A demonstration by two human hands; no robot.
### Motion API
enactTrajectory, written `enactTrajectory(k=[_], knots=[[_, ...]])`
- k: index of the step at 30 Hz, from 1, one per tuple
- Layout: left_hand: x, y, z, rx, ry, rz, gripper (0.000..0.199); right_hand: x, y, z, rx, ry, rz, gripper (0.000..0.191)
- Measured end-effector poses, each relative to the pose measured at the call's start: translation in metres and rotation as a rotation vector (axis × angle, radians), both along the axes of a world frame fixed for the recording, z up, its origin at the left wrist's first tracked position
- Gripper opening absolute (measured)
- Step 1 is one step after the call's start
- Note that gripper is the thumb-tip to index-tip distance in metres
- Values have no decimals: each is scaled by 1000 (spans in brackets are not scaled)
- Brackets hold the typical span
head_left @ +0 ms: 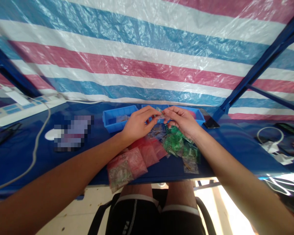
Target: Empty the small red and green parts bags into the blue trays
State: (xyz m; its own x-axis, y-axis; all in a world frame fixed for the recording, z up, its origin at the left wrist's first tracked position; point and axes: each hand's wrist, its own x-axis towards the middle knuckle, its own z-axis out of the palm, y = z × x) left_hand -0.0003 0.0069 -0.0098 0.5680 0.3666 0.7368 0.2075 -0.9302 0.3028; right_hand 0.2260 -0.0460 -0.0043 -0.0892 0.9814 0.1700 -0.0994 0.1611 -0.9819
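Note:
Above the blue bins, my left hand [140, 123] and my right hand [182, 120] meet fingertip to fingertip. Both pinch a small clear plastic bag [160, 113], whose contents are too small to make out. Under my right hand lies a heap of green plastic bags [173, 141], with small slender parts among them. Reddish zip bags [152, 153] are spread out below my left hand, the nearest reaching over the table edge. A clear bag with brass-coloured pieces [190, 165] rests at the heap's front.
Behind my hands stand a left blue bin [108, 123] holding a clear bag and a right blue bin [199, 115]. A power strip [26, 109], cable [35, 148] and white round object [52, 134] are at left. A dark phone-like object [212, 123] and white charger [270, 147] lie right.

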Motion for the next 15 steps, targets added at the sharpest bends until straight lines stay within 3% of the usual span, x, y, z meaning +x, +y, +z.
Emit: enactTrajectory(k=[8, 15], knots=[[0, 1, -2, -12, 17, 62, 20, -6, -2, -1, 151, -121, 45, 37], [3, -3, -3, -2, -11, 70, 19, -1, 2, -4, 168, -138, 68, 38]])
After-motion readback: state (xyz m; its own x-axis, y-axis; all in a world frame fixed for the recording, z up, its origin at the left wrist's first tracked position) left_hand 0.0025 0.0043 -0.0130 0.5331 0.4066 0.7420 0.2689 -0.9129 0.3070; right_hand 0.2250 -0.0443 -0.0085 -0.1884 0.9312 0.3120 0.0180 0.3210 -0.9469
